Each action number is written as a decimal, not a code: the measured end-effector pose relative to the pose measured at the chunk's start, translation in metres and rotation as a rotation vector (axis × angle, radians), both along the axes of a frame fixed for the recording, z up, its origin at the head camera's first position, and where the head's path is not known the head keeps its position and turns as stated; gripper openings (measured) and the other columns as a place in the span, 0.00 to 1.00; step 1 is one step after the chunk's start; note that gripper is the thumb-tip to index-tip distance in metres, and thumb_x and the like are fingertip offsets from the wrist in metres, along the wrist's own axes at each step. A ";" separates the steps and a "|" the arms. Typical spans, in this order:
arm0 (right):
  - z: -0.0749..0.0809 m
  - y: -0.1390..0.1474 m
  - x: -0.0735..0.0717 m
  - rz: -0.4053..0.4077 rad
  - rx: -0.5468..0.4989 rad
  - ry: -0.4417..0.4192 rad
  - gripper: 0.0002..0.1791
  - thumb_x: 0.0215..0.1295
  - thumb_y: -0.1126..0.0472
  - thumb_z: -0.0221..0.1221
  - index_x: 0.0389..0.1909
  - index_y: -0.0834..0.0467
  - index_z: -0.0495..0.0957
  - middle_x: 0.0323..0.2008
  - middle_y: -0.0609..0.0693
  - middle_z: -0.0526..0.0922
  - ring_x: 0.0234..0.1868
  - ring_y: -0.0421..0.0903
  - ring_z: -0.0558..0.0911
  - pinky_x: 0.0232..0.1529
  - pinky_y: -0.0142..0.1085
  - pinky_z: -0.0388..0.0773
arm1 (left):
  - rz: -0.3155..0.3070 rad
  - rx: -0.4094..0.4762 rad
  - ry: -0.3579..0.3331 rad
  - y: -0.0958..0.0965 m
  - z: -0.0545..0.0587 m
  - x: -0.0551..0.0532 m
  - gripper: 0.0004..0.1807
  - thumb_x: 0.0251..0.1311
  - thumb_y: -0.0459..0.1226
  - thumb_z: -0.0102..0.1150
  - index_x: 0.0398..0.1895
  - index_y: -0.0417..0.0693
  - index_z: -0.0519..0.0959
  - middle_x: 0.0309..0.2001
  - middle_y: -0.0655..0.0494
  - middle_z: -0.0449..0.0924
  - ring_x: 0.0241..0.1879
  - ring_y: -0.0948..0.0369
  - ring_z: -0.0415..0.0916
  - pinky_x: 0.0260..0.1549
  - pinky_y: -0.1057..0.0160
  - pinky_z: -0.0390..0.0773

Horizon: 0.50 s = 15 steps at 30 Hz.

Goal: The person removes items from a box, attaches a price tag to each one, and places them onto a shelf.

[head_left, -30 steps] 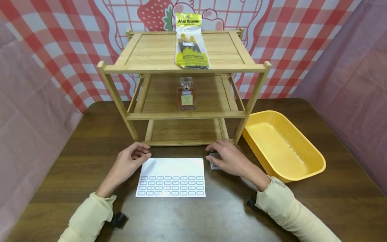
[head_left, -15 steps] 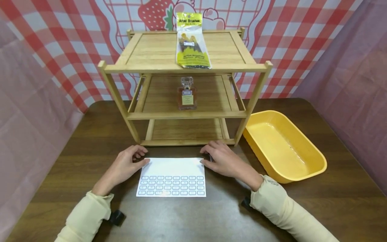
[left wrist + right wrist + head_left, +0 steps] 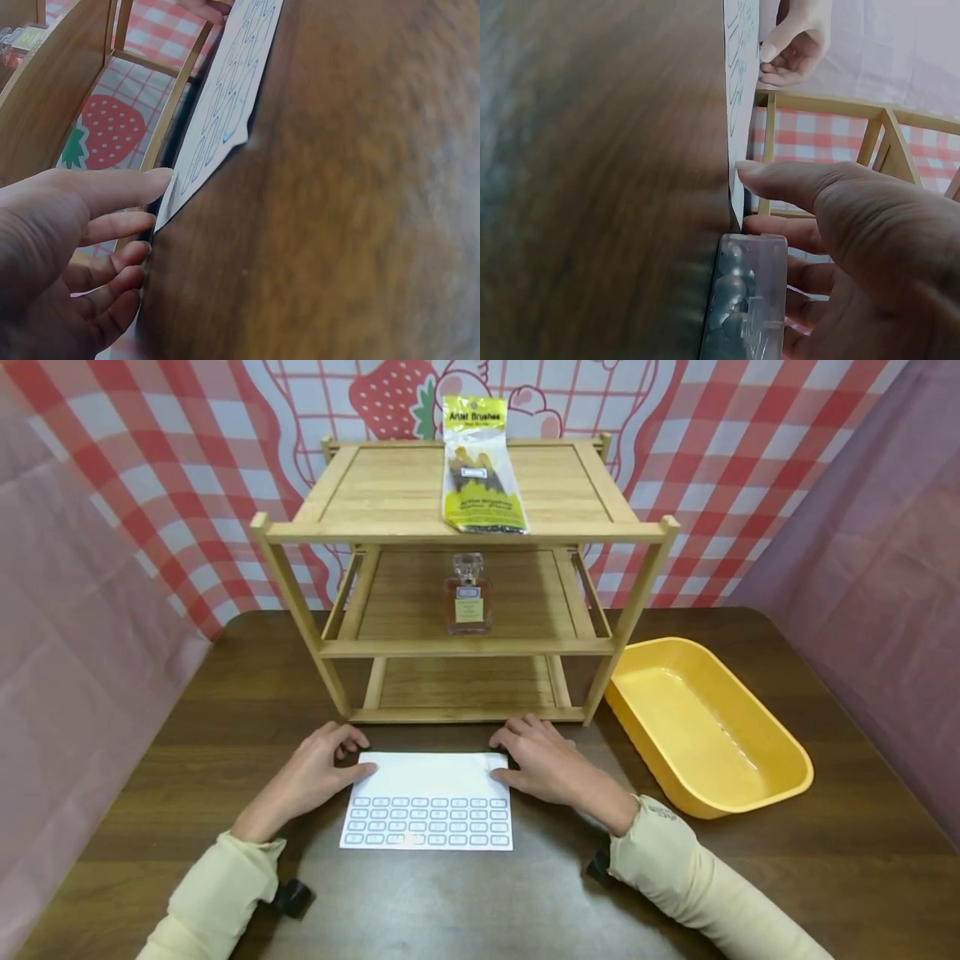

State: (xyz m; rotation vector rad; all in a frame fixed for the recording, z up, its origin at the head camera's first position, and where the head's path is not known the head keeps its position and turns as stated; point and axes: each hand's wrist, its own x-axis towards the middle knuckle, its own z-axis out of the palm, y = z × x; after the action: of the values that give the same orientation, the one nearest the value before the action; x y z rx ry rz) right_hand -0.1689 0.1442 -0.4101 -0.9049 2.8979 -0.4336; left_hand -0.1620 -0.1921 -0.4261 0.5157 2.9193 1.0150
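A white sheet point(image 3: 431, 781) printed with rows of small blue-framed boxes lies on the table. At its upper left corner, my left hand point(image 3: 315, 772) touches it with the thumb, the other fingers loosely bent past the edge. My right hand point(image 3: 551, 764) mirrors this at the upper right corner, thumb tip on the sheet. Close by the right hand's fingers, in the right wrist view, is a clear plastic box point(image 3: 769, 322) holding several shiny silver balls. The right hand hides most of that box in the head view.
Behind the sheet stands a three-tier wooden shelf point(image 3: 465, 647). A pack of artist brushes point(image 3: 483, 485) lies on its top tier and a perfume bottle point(image 3: 468, 602) stands on the middle one. To the right is a yellow tub point(image 3: 750, 710).
My right hand has moved left from over the plastic box to the sheet's upper right corner. The left thumb has shifted slightly right onto the sheet. The sheet stays in place.
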 end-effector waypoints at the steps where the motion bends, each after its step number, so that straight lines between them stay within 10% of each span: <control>1: 0.000 0.000 0.000 -0.004 0.001 -0.005 0.22 0.66 0.54 0.71 0.56 0.61 0.82 0.55 0.59 0.81 0.59 0.60 0.75 0.66 0.62 0.68 | -0.001 -0.002 -0.001 0.000 -0.001 0.000 0.14 0.61 0.35 0.73 0.46 0.39 0.82 0.41 0.48 0.77 0.39 0.53 0.71 0.37 0.55 0.73; 15: 0.001 -0.007 -0.002 -0.038 -0.002 -0.052 0.15 0.66 0.58 0.71 0.49 0.61 0.83 0.48 0.57 0.82 0.52 0.57 0.76 0.60 0.56 0.73 | 0.010 0.020 -0.054 0.002 -0.003 0.000 0.10 0.62 0.33 0.72 0.40 0.40 0.79 0.38 0.50 0.74 0.37 0.54 0.68 0.36 0.56 0.71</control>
State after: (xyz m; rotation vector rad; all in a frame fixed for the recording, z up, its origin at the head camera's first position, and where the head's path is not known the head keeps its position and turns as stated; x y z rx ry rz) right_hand -0.1705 0.1372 -0.4092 -0.8276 2.8716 -0.4557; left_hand -0.1623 -0.1898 -0.4288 0.4678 2.8704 1.0428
